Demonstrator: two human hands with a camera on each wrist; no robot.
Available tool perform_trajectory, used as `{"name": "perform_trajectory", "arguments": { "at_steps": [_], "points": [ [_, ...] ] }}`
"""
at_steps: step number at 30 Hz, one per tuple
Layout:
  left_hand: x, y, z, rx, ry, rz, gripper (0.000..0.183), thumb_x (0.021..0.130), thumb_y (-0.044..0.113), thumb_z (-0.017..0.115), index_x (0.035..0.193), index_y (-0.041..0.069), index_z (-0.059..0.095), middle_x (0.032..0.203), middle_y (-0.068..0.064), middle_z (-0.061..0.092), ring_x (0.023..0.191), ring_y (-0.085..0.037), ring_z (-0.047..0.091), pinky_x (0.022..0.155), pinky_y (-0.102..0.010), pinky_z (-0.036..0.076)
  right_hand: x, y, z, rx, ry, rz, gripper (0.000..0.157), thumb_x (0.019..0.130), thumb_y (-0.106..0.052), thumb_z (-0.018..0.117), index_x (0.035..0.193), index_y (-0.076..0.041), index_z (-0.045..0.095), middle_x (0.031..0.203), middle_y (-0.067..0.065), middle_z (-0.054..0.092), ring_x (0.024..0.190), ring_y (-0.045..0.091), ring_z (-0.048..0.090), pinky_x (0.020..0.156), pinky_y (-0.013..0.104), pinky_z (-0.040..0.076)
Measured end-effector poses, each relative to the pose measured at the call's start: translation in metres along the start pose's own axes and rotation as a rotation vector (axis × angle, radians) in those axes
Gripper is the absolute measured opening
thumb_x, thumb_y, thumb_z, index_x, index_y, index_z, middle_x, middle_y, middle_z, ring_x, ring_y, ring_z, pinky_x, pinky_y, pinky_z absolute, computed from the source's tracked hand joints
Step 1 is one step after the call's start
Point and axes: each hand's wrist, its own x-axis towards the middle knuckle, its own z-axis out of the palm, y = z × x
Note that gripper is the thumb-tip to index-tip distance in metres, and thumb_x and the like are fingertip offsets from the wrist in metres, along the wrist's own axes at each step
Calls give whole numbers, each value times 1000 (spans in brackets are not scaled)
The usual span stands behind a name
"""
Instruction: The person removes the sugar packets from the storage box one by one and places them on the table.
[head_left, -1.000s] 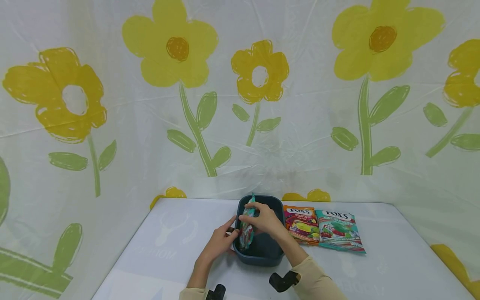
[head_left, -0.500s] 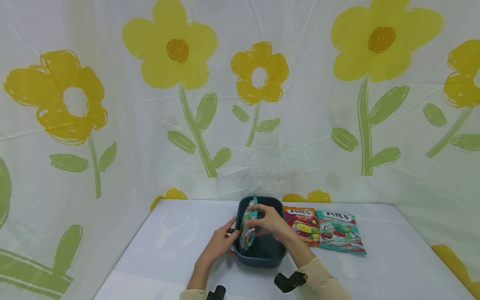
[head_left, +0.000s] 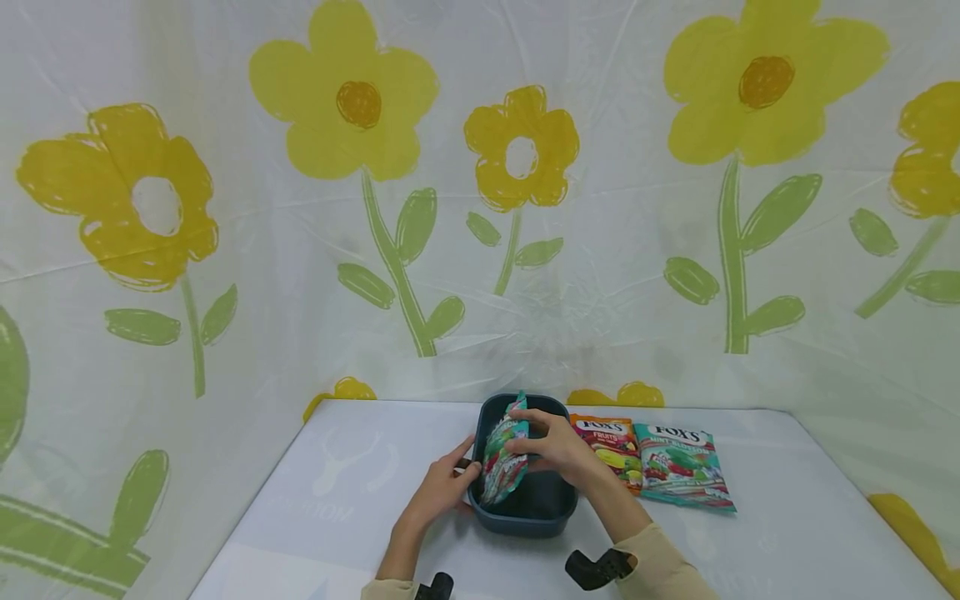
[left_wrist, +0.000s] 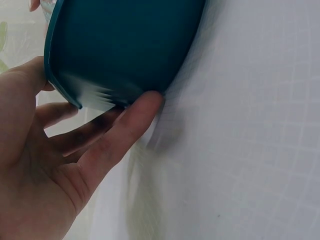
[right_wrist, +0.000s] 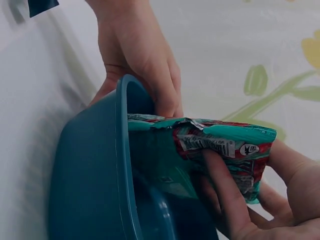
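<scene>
A dark teal plastic storage bin [head_left: 525, 527] stands on the table. My left hand [head_left: 441, 487] grips the bin's left side; in the left wrist view its thumb is at the rim and a finger [left_wrist: 125, 130] presses low on the outer wall. My right hand [head_left: 558, 450] pinches a green and red candy bag [head_left: 502, 462] between thumb and fingers. The bag leans inside the bin along its left side, its top end rising past the rim. In the right wrist view the bag's barcode side [right_wrist: 220, 145] shows, and the bin's floor is partly hidden.
Right of the bin lie an orange Fox's Fruits bag [head_left: 606, 437], partly covered by my right forearm, and a teal Fox's mint bag [head_left: 684, 467]. The white table [head_left: 315, 517] ends at a flower-print curtain [head_left: 600, 333] behind.
My right hand has shifted right with the candy bag, whose top now tilts rightward and shows more of its printed face. The left hand stays on the bin's side.
</scene>
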Motion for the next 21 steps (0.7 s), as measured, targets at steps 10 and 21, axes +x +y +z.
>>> {"name": "perform_trajectory", "arguments": {
  "at_steps": [10, 21],
  "points": [
    [0, 0, 1, 6, 5, -9, 58, 101, 30, 50, 153, 11, 34, 117, -22, 64, 87, -19, 64, 56, -31, 60, -7, 4, -6, 43, 17, -24, 60, 86, -27, 75, 141, -17, 53, 144, 17, 50, 108, 24, 60, 88, 48, 59],
    [1, -1, 1, 7, 11, -8, 58, 101, 29, 51, 153, 11, 34, 118, -22, 64, 87, -20, 64, 55, -31, 60, -23, 13, -17, 104, 73, -27, 60, 87, -30, 73, 143, -24, 51, 151, 12, 43, 120, 26, 53, 97, 52, 54]
  ]
}}
